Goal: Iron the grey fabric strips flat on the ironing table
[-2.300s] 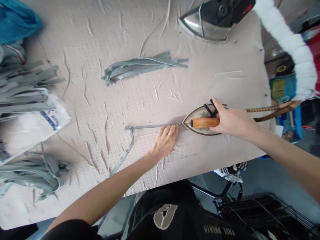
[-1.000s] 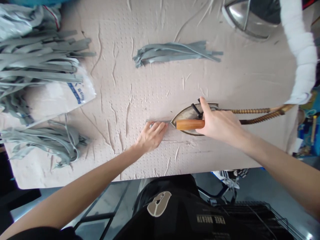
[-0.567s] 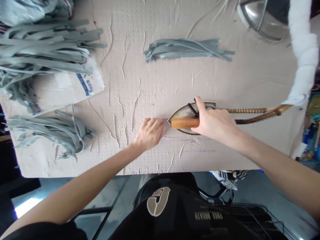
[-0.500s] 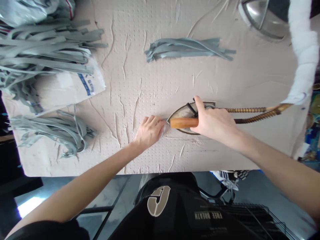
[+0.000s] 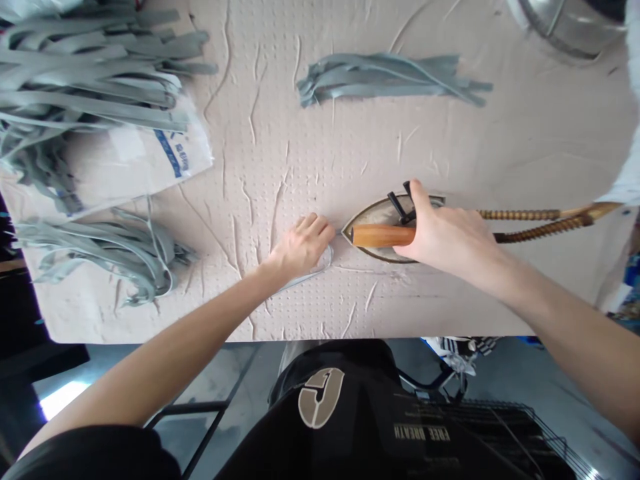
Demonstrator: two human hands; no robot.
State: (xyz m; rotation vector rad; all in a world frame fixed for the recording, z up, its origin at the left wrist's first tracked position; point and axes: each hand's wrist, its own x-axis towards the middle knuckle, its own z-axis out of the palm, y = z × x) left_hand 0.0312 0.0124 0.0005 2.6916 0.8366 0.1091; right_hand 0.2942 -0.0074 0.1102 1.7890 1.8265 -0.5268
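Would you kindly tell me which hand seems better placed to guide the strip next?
Probably the left hand: it is on the strip by the tip of the iron, while the right hand grips its wooden handle.

Beige cloth-covered table [image 5: 475, 153], grey floor [image 5: 565, 377], dark wire rack [image 5: 525, 421], bright light patch [image 5: 63, 399]

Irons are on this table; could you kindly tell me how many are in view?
2: a wooden-handled iron in the right hand, and a second iron at the upper right, partly cut off by the picture's edge.
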